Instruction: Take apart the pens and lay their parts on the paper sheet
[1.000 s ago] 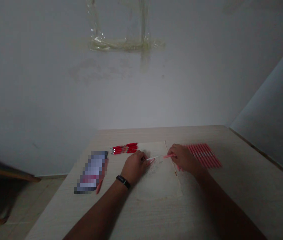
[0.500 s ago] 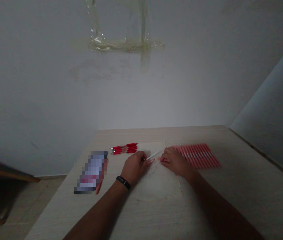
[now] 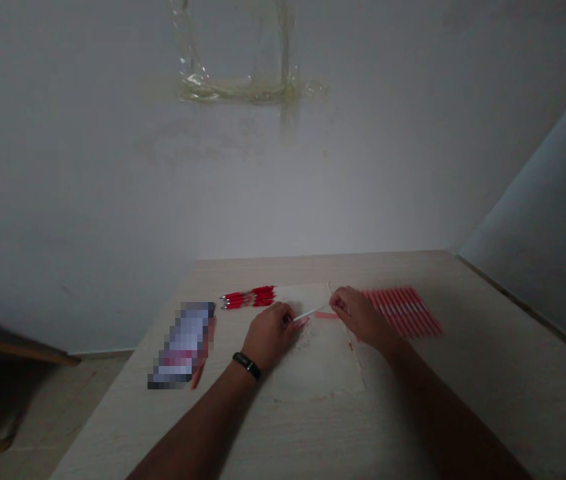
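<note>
Pen refill [image 3: 309, 313], pinched by the fingertips of the left hand [image 3: 269, 335], lines up with a red pen barrel [image 3: 326, 315] beside the curled fingers of the right hand [image 3: 357, 318].

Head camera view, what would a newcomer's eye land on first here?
The two bare hands at the centre of the pale wooden table catch the eye first: the left hand, with a black wristband, holds a thin white rod pointing toward the right hand. Beyond the right hand lies a neat row of pinkish-red pens, and left of centre a small bundle of red pens. Above, yellowed tape stands out on the grey wall.
</note>
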Demonstrator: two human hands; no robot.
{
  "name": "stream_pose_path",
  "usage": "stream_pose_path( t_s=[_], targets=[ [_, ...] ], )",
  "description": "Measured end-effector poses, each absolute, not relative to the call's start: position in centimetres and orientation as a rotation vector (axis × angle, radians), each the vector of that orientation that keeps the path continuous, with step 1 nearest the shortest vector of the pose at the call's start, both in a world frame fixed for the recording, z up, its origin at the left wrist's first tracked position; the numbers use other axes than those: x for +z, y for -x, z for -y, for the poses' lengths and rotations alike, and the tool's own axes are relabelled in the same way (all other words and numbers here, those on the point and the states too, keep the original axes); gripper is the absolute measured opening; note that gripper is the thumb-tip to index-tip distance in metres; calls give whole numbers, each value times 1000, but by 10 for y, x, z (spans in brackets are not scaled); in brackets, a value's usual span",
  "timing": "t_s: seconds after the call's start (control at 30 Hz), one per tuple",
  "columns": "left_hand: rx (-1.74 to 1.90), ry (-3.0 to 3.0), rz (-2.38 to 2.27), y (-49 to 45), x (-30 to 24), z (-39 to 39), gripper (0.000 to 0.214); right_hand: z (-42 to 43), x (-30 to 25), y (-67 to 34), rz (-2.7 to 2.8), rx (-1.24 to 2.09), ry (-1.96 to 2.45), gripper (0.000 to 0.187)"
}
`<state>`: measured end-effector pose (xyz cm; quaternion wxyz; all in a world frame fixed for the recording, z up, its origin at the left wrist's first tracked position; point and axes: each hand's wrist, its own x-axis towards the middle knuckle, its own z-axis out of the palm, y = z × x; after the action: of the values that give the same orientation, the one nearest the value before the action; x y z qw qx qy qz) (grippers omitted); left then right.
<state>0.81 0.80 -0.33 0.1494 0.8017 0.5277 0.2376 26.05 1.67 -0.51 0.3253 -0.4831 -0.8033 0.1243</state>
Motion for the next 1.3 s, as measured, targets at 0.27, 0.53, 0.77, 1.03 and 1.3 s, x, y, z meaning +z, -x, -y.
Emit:
stream_pose_path(
  t_s=[0.27, 0.53, 0.77, 1.03, 1.3],
  targets=[
    [675, -2307, -1491, -9, -4, -7, 19, -17, -8, -259, 2096, 343, 1222, 15],
    [663, -2325, -1487, -10, -2, -6, 10, -15, -4, -259, 2188, 325, 1178, 14],
    [636, -2365, -1394, -10, 0, -6, 8, -12, -3, -253, 2226, 323, 1102, 9],
    [697, -2329, -1384, -9, -4, -8, 6, -19, -12, -265, 2174, 305, 1157, 20],
    [681, -2311, -1466, -9, -3, -8, 7, -22, -19, -261, 2304, 194, 1307, 4]
  ],
)
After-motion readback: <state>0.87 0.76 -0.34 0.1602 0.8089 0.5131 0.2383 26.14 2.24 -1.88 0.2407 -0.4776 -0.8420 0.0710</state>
